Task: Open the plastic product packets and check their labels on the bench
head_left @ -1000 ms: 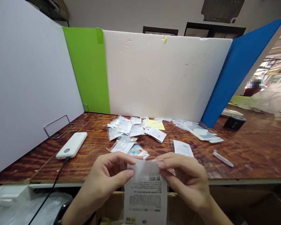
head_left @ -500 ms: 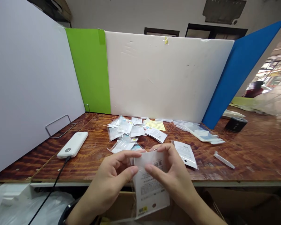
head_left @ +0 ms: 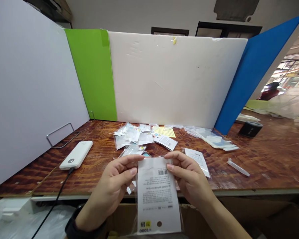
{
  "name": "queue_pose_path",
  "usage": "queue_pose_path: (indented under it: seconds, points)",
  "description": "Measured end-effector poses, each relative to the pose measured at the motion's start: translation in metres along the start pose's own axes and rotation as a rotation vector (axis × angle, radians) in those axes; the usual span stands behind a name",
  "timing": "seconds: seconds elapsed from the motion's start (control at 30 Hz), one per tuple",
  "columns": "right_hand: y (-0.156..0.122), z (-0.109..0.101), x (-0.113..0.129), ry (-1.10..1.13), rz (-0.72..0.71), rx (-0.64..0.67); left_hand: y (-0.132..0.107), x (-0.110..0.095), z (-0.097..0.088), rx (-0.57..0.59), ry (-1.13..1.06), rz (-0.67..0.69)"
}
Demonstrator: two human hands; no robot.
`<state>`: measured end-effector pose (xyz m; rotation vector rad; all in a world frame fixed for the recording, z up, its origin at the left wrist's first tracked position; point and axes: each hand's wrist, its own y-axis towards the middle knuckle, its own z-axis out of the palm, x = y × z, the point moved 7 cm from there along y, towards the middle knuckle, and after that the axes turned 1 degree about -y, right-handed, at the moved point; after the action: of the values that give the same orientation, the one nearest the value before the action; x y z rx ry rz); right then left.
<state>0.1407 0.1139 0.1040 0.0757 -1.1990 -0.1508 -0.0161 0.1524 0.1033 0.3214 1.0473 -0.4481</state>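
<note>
Head view: hands (head_left: pixel 112 186) hold a bag (head_left: pixel 134 215), apparently containing a barcoded card (head_left: pixel 156 196).

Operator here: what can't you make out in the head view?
Head view:
- Printed text on the held white packet: too small, upside down.
- Colourful packet: mostly hidden by the left hand and the held packet.
- Clear bags in the pile: contents too small.
- Cardboard box: cut off by the bottom edge.

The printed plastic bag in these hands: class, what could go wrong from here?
The printed plastic bag is pinched only at its top by the left hand and right hand, so it could slip and drop into the cardboard box below. It could get mixed up with the similar loose bags on the wooden table.
</note>
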Motion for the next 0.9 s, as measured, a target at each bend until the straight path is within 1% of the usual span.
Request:
queue_pose_path:
  seconds: [0.1,0.23,0.3,0.43,0.5,0.6,0.67,0.7,0.77,0.83,0.9]
  points:
    - [0.001,-0.002,0.001,-0.040,-0.014,-0.021,0.002,0.000,0.002,0.016,-0.059,-0.003]
    - [0.003,-0.011,-0.001,-0.106,-0.079,-0.111,0.005,-0.003,0.004,0.009,-0.149,0.051]
    - [0.003,-0.012,-0.003,-0.139,-0.096,-0.118,0.006,-0.001,0.006,-0.006,-0.106,0.042]
    - [0.002,-0.006,0.001,-0.265,-0.162,-0.097,0.008,0.009,0.013,0.011,0.133,-0.038]
    - [0.000,-0.002,0.002,-0.339,-0.176,-0.091,0.009,0.011,0.012,-0.009,0.211,-0.040]
    - [-0.002,0.004,-0.001,-0.428,-0.167,-0.068,0.009,0.011,0.010,-0.036,0.236,-0.027]
    - [-0.004,0.007,-0.002,-0.514,-0.182,-0.047,0.008,0.011,0.010,-0.024,0.230,-0.027]
    - [-0.005,0.009,0.000,-0.583,-0.224,-0.047,0.007,0.011,0.010,-0.019,0.232,-0.029]
    - [-0.008,0.011,0.009,-0.770,-0.374,-0.067,0.005,0.010,0.011,-0.010,0.260,-0.041]
    - [-0.011,0.015,0.018,-0.960,-0.539,-0.092,0.003,0.009,0.012,0.004,0.331,-0.043]
    - [-0.013,0.020,0.023,-1.090,-0.661,-0.082,0.003,0.008,0.012,0.029,0.414,-0.032]
